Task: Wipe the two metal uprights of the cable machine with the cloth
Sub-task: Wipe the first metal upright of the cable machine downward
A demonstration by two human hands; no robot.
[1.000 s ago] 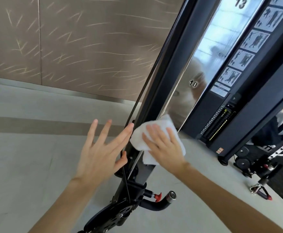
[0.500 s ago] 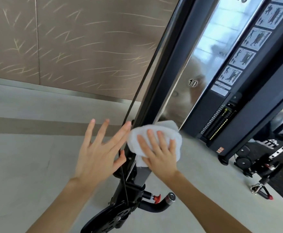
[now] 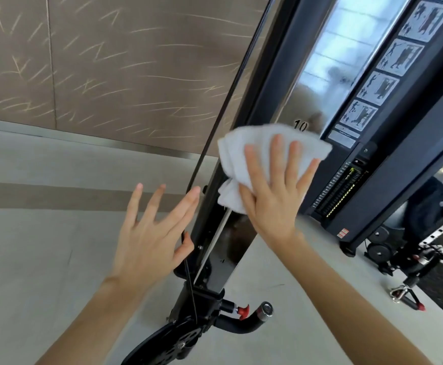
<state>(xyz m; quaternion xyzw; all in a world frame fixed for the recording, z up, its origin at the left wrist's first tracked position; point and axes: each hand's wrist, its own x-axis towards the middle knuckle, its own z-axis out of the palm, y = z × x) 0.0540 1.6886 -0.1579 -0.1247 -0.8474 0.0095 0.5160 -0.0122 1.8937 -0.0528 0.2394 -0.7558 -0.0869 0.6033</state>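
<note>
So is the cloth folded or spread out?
Folded: cloth shows stacked layer edges on its left, bunched under the right hand pressing it.

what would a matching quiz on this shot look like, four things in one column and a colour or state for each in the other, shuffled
Column A
1. cloth
2. left hand
3. right hand
4. pull knob at the machine's base

Column B
a. red
b. white
c. fingers spread, holding nothing
d. fingers straight, pressing the cloth against the shiny upright

Pairs: 1-b, 2-c, 3-d, 4-a
</note>
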